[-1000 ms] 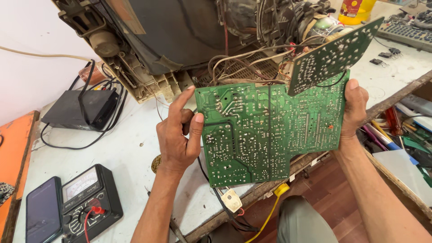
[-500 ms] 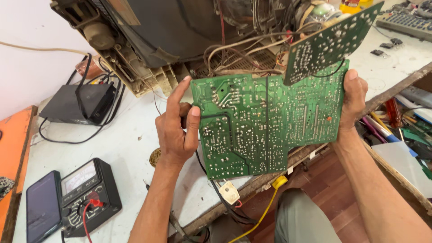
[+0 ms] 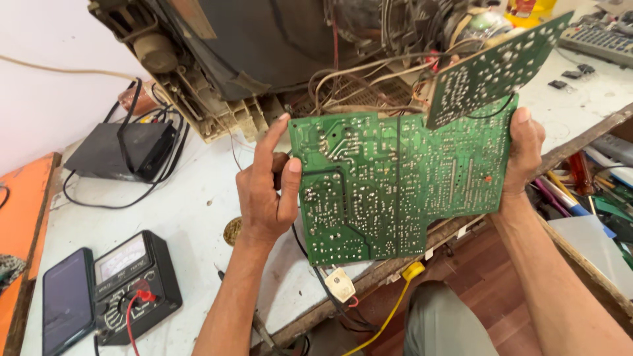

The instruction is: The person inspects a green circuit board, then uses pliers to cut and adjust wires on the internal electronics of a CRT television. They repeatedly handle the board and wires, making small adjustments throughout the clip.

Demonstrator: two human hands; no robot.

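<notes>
I hold a large green circuit board (image 3: 389, 181) upright, its solder side facing me, above the front edge of a white workbench (image 3: 165, 217). My left hand (image 3: 267, 188) grips the board's left edge, thumb on the face and forefinger raised. My right hand (image 3: 524, 151) clasps its right edge. A smaller green board (image 3: 491, 69) stands tilted behind the top right corner. Several wires (image 3: 369, 76) run from the boards into an opened old television chassis (image 3: 264, 46) behind.
A black analogue multimeter (image 3: 132, 283) with a red lead and a dark phone (image 3: 66, 300) lie at the near left. A black box with cables (image 3: 122, 151) sits at the left rear. Tools fill a drawer (image 3: 593, 191) at the right. A yellow wire (image 3: 389, 303) hangs below.
The board has tipped slightly and my view has shifted a little closer; both hands keep the same grip on its edges.
</notes>
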